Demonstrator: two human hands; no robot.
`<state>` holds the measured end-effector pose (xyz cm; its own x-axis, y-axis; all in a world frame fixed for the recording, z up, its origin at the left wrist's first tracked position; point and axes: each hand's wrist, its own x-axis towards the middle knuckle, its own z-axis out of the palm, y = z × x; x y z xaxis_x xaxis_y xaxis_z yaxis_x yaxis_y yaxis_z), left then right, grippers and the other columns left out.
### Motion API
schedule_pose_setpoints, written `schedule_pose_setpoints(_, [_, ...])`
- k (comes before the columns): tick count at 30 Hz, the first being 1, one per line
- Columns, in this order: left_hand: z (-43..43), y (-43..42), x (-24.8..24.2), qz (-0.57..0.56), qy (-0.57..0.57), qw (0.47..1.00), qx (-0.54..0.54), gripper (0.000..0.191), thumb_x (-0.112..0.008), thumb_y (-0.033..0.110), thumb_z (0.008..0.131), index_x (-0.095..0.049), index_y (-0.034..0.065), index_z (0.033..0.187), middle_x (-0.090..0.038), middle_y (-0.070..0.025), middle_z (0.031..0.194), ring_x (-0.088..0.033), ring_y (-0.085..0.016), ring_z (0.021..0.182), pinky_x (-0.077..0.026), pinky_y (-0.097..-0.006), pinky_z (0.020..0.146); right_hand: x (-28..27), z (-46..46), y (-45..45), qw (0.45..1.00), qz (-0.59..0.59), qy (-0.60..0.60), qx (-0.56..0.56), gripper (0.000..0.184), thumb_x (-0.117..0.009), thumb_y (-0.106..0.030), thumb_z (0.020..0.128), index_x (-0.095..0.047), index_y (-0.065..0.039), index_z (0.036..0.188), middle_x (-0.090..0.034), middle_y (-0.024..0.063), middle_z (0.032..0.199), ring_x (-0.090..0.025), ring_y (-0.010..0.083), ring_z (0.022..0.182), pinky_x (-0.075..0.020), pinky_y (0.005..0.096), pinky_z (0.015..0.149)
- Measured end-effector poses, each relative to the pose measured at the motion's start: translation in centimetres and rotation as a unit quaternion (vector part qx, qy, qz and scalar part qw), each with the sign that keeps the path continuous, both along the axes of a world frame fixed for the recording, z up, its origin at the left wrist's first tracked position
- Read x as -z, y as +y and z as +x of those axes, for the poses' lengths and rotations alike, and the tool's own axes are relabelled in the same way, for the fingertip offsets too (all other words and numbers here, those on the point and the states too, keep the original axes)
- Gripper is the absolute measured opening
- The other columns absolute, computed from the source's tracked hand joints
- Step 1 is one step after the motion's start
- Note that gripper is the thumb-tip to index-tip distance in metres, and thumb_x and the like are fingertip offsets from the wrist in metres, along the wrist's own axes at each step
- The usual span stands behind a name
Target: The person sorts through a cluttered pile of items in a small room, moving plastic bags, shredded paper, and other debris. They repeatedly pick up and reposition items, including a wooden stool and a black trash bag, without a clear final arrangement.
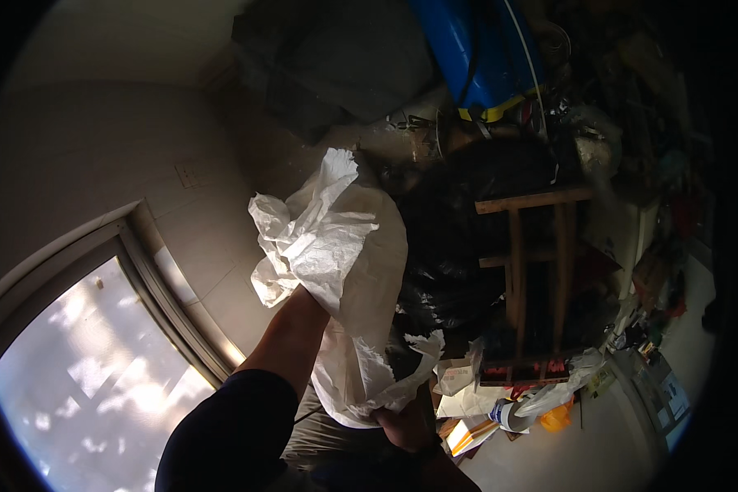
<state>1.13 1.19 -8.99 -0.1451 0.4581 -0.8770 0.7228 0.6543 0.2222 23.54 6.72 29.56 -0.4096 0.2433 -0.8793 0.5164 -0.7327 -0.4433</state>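
A large, pale woven sack (378,270) hangs in front of me with its mouth towards my body and its rim frayed. My right hand (403,424) grips the lower rim of the mouth, near my lap. Crumpled white sheet material (329,246), apparently part of the sack or a second one, covers my left hand; only the forearm shows beneath it, so the fingers are hidden.
A window or glass door (111,369) lies at the left. Black plastic bags (449,258) and a wooden stool (535,200) stand to the right, with a blue plastic container (480,55) above them. Cartons, a white tub (510,415) and an orange bag (556,416) are at lower right.
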Motion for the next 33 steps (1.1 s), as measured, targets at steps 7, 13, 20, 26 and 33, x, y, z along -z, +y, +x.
schedule_pose_setpoints(7, [3.1,-5.5,7.7,-0.039,0.036,0.996,-0.065,0.032,-0.066,0.03,0.084,-0.07,0.008,0.107,-0.072,-0.0145,0.108,-0.068,-0.032,0.101,-0.054,-0.0432,0.087,5.9,6.8,-3.3,0.834,0.463,0.184,-0.238,0.064,-0.082,-0.015,0.082,-0.05,-0.001,0.136,-0.062,0.0151,0.125,-0.063,0.03,0.114,-0.0527,0.0421,0.098])
schedule_pose_setpoints(13, [3.8,-6.8,8.3,-0.037,0.065,0.992,-0.098,0.034,-0.067,0.031,0.084,-0.071,0.0084,0.109,-0.072,-0.0142,0.109,-0.068,-0.032,0.103,-0.053,-0.0429,0.088,7.0,8.1,-3.6,0.975,0.078,0.175,-0.108,0.063,-0.081,-0.013,0.081,-0.05,-0.002,0.135,-0.063,0.0132,0.122,-0.065,0.0276,0.109,-0.0535,0.0399,0.095])
schedule_pose_setpoints(20, [2.8,-5.0,13.6,-0.058,0.078,0.991,-0.097,0.036,-0.068,0.033,0.083,-0.071,0.0089,0.11,-0.073,-0.0139,0.111,-0.068,-0.032,0.104,-0.053,-0.0425,0.09,7.4,9.2,-1.8,0.997,0.007,0.078,0.018,0.055,-0.077,-0.012,0.083,-0.053,-0.003,0.132,-0.065,0.0112,0.116,-0.065,0.0238,0.105,-0.0537,0.0379,0.09])
schedule_pose_setpoints(26, [-0.4,-3.1,12.2,-0.04,0.075,0.994,-0.075,0.037,-0.069,0.034,0.083,-0.071,0.0093,0.111,-0.073,-0.0136,0.112,-0.069,-0.032,0.105,-0.053,-0.0422,0.092,7.9,6.7,0.0,0.985,0.026,0.056,0.16,0.048,-0.073,-0.011,0.085,-0.055,-0.003,0.129,-0.067,0.0096,0.111,-0.065,0.0206,0.101,-0.0539,0.0361,0.085])
schedule_pose_setpoints(33, [-7.2,-2.1,-2.5,0.023,0.067,0.997,-0.021,0.04,-0.07,0.035,0.083,-0.071,0.0097,0.113,-0.073,-0.0133,0.114,-0.069,-0.032,0.107,-0.052,-0.0418,0.093,10.4,4.2,-0.2,0.986,0.094,0.071,0.118,0.027,-0.066,-0.012,0.087,-0.066,0.0,0.111,-0.069,0.0044,0.101,-0.063,0.0154,0.088,-0.0511,0.0339,0.081])
